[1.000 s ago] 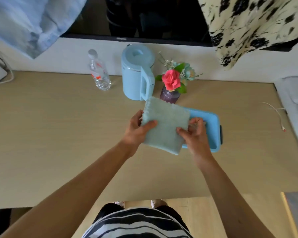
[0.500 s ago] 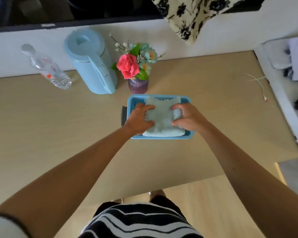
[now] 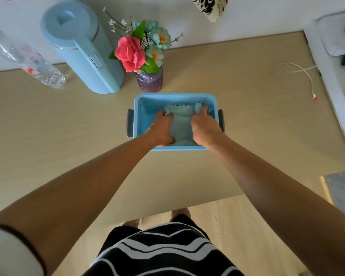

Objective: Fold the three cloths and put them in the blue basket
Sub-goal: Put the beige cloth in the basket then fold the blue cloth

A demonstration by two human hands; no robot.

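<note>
A folded pale green cloth (image 3: pixel 181 124) lies down inside the blue basket (image 3: pixel 141 108), which stands on the wooden table in front of me. My left hand (image 3: pixel 162 129) grips the cloth's left edge and my right hand (image 3: pixel 202 127) grips its right edge, both sunk into the basket. The cloth's scalloped far edge shows between the hands. Whatever lies beneath this cloth is hidden, and I see no other cloth on the table.
Just behind the basket stand a purple vase of flowers (image 3: pixel 149 81) and a light blue kettle (image 3: pixel 82 46). A clear plastic bottle (image 3: pixel 31 62) lies at the far left. A white cable (image 3: pixel 303 73) trails at the right. The table's front edge (image 3: pixel 167 211) is near my body.
Both hands carried the folded cloth from above the table over to the basket and pushed it down inside. The view has tilted down and closer to the basket.
</note>
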